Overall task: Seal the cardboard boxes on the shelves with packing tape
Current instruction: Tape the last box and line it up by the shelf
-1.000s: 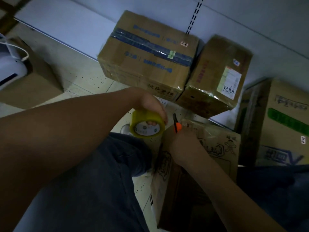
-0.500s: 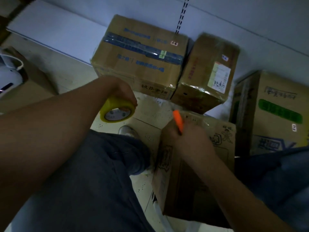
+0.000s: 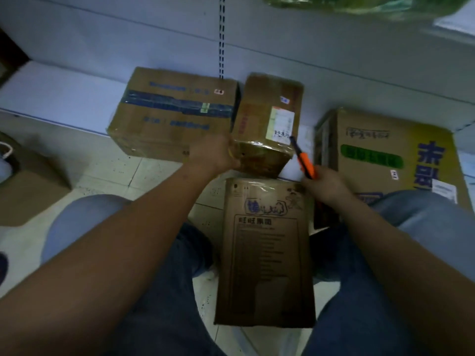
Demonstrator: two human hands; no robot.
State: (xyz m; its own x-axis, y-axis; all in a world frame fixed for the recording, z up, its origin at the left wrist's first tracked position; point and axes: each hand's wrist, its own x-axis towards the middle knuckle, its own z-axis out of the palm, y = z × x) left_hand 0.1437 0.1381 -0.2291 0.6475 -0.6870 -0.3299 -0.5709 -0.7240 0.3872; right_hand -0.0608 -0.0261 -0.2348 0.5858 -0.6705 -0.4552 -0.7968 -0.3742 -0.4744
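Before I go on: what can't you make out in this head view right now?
- Tape roll: not visible; the left hand hides whatever its grip holds at the small box.
- Cutter: the right hand covers its rear; whether the blade is out is too dark to tell.
- Small box's label: writing blurred.
- Right box: lower part hidden by the knee.
- Green item: cut off by the top edge.

I see my left hand (image 3: pixel 214 155) touching the near left corner of the small box (image 3: pixel 267 124) on the shelf (image 3: pixel 64 91), perhaps gripping it; the dim view hides the fingers. My right hand (image 3: pixel 325 185) holds an orange cutter (image 3: pixel 304 163) above the tall box (image 3: pixel 264 253).
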